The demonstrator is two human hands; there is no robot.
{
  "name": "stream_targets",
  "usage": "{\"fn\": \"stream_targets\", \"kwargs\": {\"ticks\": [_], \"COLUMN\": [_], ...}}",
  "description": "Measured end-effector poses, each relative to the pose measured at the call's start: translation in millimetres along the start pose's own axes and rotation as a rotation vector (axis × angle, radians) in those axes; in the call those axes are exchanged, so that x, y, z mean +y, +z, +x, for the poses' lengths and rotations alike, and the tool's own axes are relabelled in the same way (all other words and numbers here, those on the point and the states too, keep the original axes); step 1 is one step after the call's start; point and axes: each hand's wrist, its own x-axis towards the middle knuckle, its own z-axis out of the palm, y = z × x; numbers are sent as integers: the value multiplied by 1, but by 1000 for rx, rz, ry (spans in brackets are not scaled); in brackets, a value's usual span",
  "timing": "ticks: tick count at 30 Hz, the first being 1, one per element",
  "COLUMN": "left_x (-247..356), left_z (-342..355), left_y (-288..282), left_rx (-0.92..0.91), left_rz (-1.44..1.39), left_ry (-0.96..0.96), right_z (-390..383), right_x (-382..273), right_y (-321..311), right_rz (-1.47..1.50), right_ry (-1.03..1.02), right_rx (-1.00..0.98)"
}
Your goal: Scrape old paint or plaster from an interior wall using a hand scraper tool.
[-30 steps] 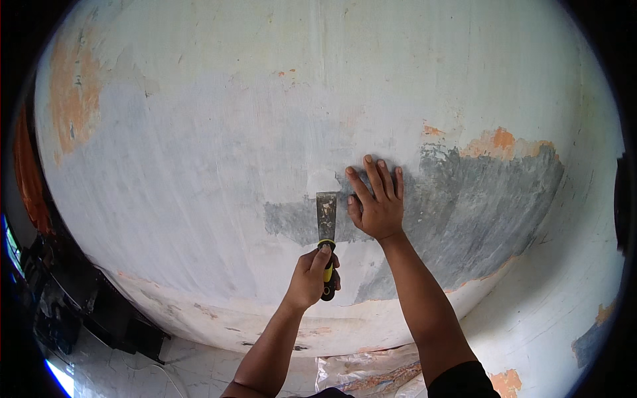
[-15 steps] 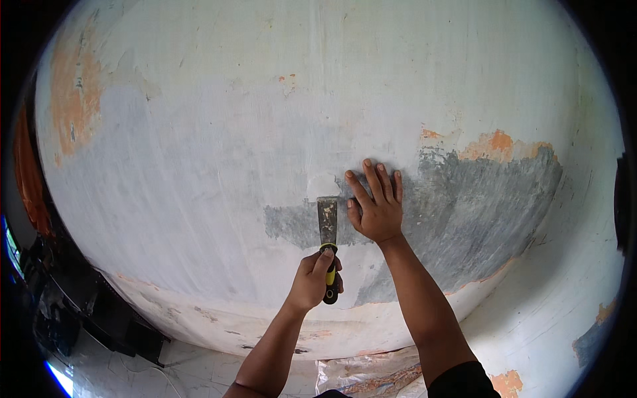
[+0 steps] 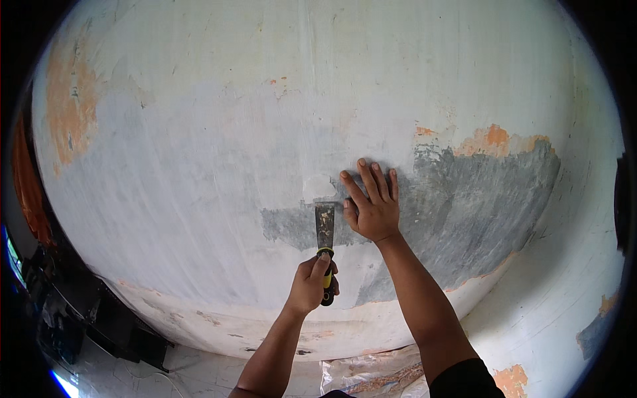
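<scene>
My left hand [image 3: 310, 284] is wrapped around the black and yellow handle of a putty knife [image 3: 325, 229], thumb on top. The knife points up the wall [image 3: 199, 219], and its worn metal blade has its edge at the lower rim of a pale white patch [image 3: 320, 188]. Around the blade lies a band of bare grey surface [image 3: 285, 224]. My right hand [image 3: 375, 215] rests flat against the wall just right of the blade, fingers spread, holding nothing. Beside it a larger grey area [image 3: 484, 199] stretches to the right.
Orange patches [image 3: 494, 138] show along the grey area's upper edge and on the wall's far left. Black furniture [image 3: 99, 305] stands at the lower left, with an orange cloth [image 3: 30, 186] above it. A crumpled plastic sheet [image 3: 371, 375] lies on the floor below.
The putty knife's blade has slid slightly down the wall, away from the white patch's middle. My right hand stays pressed to the wall. The view has shifted slightly.
</scene>
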Motion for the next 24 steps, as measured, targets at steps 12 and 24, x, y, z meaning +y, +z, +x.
{"fn": "stream_targets", "kwargs": {"ticks": [12, 24], "left_x": [8, 3], "left_z": [0, 0], "left_y": [8, 7], "left_rx": [2, 15], "left_rz": [23, -19], "left_ry": [23, 15], "right_z": [1, 1], "right_x": [1, 1], "right_y": [-2, 0], "right_rz": [-10, -16], "right_ry": [11, 7], "right_rx": [-14, 0]}}
